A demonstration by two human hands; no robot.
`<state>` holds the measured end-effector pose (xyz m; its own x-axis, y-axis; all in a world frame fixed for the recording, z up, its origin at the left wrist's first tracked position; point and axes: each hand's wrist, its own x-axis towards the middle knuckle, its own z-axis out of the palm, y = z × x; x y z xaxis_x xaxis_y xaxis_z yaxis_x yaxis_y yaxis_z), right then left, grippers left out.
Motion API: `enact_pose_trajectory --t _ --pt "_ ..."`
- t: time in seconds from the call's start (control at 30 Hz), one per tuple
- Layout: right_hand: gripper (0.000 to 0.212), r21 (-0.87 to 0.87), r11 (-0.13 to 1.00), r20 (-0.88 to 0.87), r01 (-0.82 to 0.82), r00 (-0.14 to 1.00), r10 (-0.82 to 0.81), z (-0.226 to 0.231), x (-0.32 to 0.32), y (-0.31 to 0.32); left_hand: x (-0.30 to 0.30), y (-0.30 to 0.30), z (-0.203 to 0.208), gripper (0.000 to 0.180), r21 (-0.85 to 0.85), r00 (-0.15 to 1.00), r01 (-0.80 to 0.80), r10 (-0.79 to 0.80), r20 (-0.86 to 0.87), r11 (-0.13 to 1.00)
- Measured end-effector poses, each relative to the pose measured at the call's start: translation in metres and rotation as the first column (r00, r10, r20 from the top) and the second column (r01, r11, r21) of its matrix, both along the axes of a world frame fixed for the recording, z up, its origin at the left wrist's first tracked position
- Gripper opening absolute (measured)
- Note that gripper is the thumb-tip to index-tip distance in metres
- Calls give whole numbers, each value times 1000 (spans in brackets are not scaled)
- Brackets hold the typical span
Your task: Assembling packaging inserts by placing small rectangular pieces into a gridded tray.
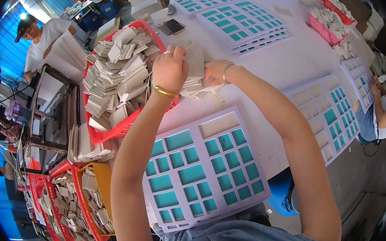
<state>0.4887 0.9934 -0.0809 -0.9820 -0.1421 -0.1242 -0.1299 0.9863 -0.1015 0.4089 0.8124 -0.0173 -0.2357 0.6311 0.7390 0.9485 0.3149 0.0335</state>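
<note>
My left hand (pixel 170 69), with a gold bangle at the wrist, is closed beside the red basket's right edge; its curled fingers hide whatever they hold. Close to it, my right hand (pixel 220 72) has its fingers bent against a loose pile of pale cardboard pieces (pixel 196 67) on the table. The red plastic basket (pixel 111 136) is heaped with small grey-white cardboard rectangles (pixel 121 71). Before me, below my hands, lies a white partitioned panel (pixel 203 166). Most of its rectangular windows show teal; a wide one at the top right is pale.
Stacked teal-windowed panels (pixel 244 22) lie at the far side, near a dark phone (pixel 174 26). Another panel (pixel 326 112) is at the right. Red crates (pixel 68 202) of cardboard stand at lower left, a pink basket (pixel 325 26) at far right. Other people work around the table.
</note>
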Motion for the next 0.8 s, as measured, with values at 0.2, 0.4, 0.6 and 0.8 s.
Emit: enact_pose_trajectory --t 0.2,0.4,0.6,0.8 --pt "35 11 994 45 110 993 -110 22 10 -12 29 -52 28 21 140 980 58 -83 181 988" --pt "40 -332 810 -196 483 805 -560 31 3 -12 60 -147 14 26 236 933 109 -181 310 966" --pt "42 -413 572 57 709 647 -760 2 -29 -27 103 -219 -35 22 213 799 -2 -127 588 977" --pt "41 -496 669 -277 554 629 -726 -9 -38 -18 92 -302 -78 27 231 475 -309 -60 878 922"
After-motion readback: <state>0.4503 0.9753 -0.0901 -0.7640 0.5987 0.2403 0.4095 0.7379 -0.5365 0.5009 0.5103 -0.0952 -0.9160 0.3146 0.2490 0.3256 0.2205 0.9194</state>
